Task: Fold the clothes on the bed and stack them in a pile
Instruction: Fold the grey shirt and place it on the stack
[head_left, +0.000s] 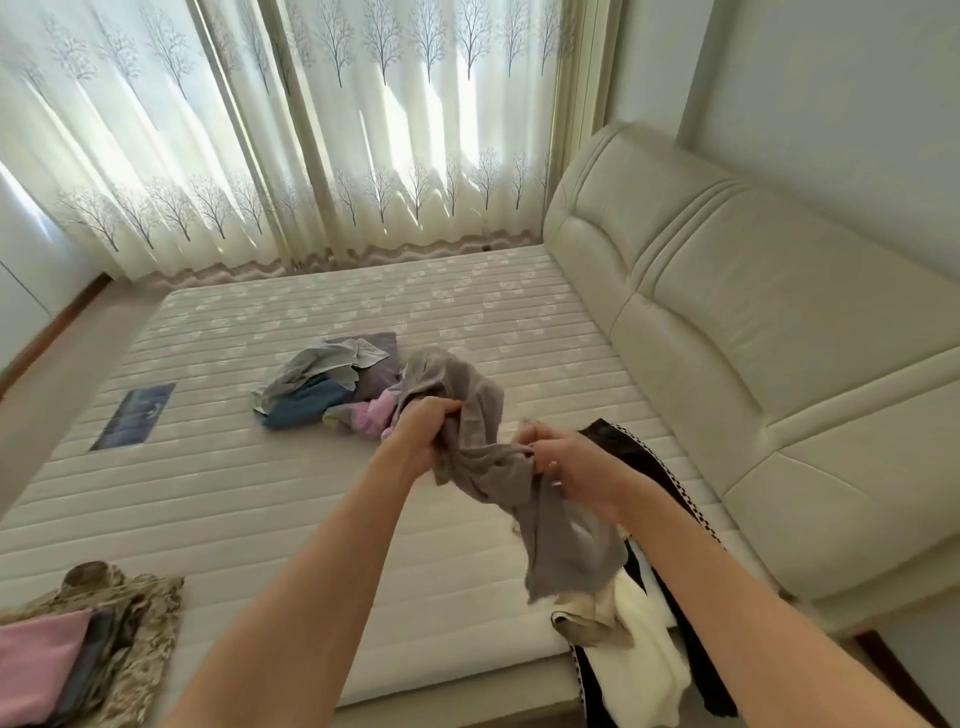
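Crumpled grey garment (470, 447) lifted above the bare mattress (260, 493), gripped tight by left hand (423, 431) and right hand (569, 465). Beyond, a loose heap of clothes (332, 387). Near left, a folded pile (78, 649); near right, black-and-white clothing (639, 649).

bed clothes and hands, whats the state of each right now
grey garment: bunched, held up off the mattress
left hand: closed on the grey garment
right hand: closed on the grey garment
unfolded heap: crumpled, mid-mattress
folded pile: stacked, near left corner
black and white clothes: loose, at near right edge
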